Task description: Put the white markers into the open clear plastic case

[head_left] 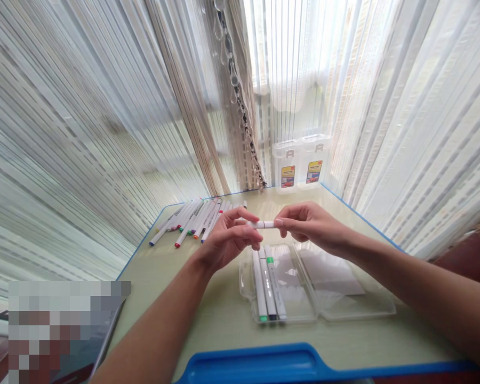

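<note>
Between both hands, above the table, a white marker (265, 225) is held roughly level. The thumb and fingers of my left hand (230, 237) pinch its left end, and my right hand (304, 223) grips its right end. Just below them lies an open clear plastic case (300, 288). Three white markers (269, 288) stand side by side in its left half, with green, black and pale ends. A white sheet (338, 272) shows in the right half.
Many loose white markers (192, 218) with coloured ends are heaped at the back left of the pale green table (160, 282). Two clear cases (302, 165) with yellow labels stand upright at the back. A blue tray edge (256, 360) runs along the front. String curtains (104, 106) hang behind.
</note>
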The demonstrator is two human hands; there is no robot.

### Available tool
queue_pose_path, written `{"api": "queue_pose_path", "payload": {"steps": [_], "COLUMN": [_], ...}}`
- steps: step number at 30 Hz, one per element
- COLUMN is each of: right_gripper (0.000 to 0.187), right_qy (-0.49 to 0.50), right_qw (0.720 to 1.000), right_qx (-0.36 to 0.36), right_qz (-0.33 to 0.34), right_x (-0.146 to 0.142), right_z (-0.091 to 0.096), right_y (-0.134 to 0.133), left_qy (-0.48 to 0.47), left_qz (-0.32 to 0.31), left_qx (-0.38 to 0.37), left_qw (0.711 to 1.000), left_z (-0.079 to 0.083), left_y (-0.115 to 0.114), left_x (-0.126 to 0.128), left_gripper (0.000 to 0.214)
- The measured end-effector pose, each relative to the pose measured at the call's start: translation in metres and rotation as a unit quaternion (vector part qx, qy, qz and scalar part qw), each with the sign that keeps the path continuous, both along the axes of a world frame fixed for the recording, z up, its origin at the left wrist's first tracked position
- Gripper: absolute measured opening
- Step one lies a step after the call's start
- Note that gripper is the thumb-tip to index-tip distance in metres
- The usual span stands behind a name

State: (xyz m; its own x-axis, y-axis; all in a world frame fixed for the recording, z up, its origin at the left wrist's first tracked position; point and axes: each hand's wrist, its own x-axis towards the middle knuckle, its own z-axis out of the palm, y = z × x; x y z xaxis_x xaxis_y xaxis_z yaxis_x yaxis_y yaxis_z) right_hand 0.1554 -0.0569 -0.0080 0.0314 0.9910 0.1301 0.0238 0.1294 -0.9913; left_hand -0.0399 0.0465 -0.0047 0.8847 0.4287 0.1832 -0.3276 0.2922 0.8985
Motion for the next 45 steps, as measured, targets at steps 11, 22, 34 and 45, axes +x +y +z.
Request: {"api": "queue_pose_path", "payload": {"steps": [11,22,34,45], "right_gripper": [0.034,0.03,0.03,0.029], "right_qy": [0.03,-0.004,-0.059,-0.048], "right_qw": [0.999,1.0,0.998,0.998], "right_qx": [-0.013,0.01,0.002,0.005], "right_qz": [0.011,0.004,0.009,0.027], "right_x": [-0.0003,0.0053,0.0062,0.0043], "right_z": [0.0005,-0.0042,-0.0041,-0.002], "right_y": [-0.0015,0.0006,0.0,-0.0017], "left_qy": [-0.012,-0.014,0.005,0.007], "left_qz": [-0.02,-0.036,-0.078,-0.069], "left_qx": [-0.012,-0.05,-0.038,-0.008], "left_qw": [1.0,0.998,0.996,0.998], "left_z": [-0.0007,-0.0013,-0.0029,-0.0002], "left_y": [-0.0008,-0.0022,0.0046,0.0016], "left_x": [0.0006,0.0044,0.0021,-0.0011], "left_gripper": [0.018,0.021,0.015,0.015]}}
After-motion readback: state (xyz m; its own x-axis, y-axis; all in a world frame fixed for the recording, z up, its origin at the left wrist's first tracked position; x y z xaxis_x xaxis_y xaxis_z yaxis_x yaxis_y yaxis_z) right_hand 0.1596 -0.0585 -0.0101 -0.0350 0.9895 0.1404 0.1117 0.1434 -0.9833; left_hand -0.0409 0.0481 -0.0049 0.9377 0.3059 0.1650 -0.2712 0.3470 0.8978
